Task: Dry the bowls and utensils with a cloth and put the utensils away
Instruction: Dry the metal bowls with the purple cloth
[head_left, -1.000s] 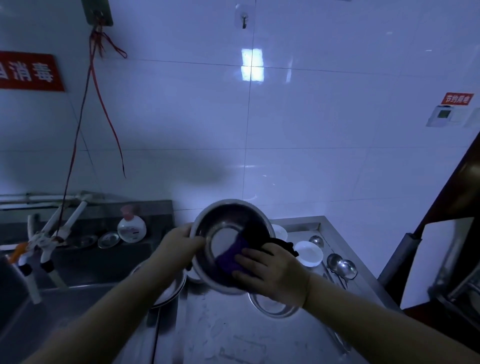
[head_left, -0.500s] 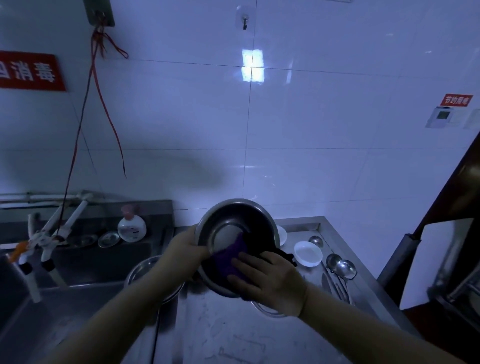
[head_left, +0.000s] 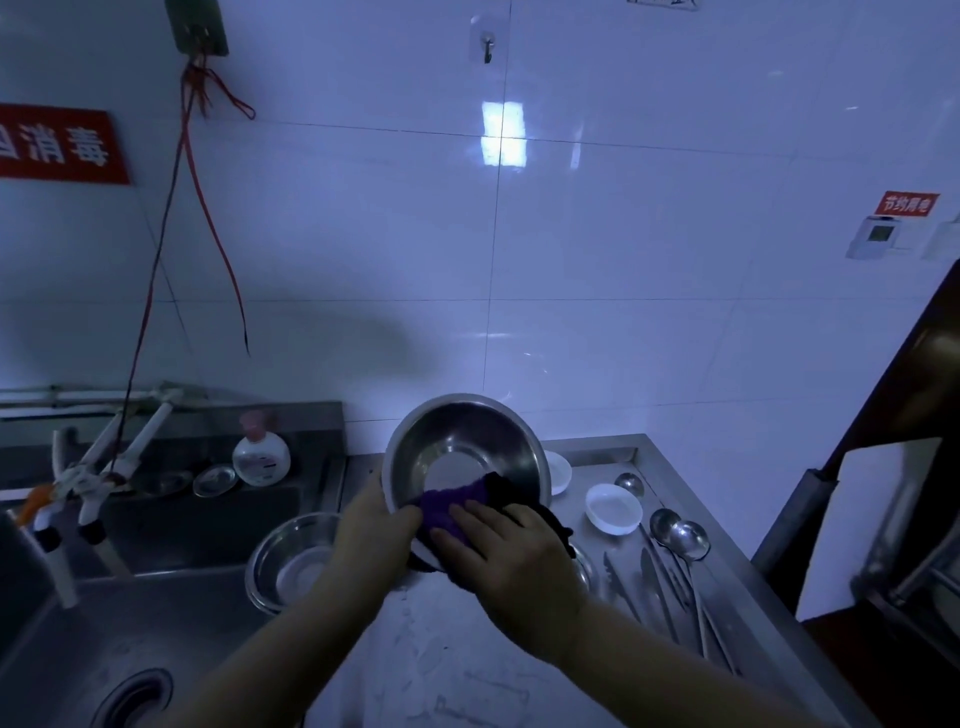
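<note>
A steel bowl (head_left: 462, 441) is held tilted above the counter, its inside facing me. My left hand (head_left: 371, 530) grips its lower left rim. My right hand (head_left: 506, 553) presses a purple and black cloth (head_left: 447, 506) against the bowl's lower inside edge. Another steel bowl (head_left: 291, 564) sits on the ledge by the sink. Two ladles (head_left: 680, 538) and long utensils (head_left: 660, 582) lie on the counter at right, beside a small white bowl (head_left: 612, 508) and a white dish (head_left: 560, 470) half hidden by the held bowl.
A steel sink (head_left: 104, 639) with a drain lies at lower left, taps (head_left: 98, 467) above it. A soap bottle (head_left: 260, 452) and a small glass dish (head_left: 215, 479) stand on the back ledge. Red cords (head_left: 208, 208) hang from the tiled wall. A dark cabinet (head_left: 883, 467) stands at right.
The bowl has tipped more upright and shifted slightly right. My right hand with the cloth has slid down from the bowl's inside to its lower rim.
</note>
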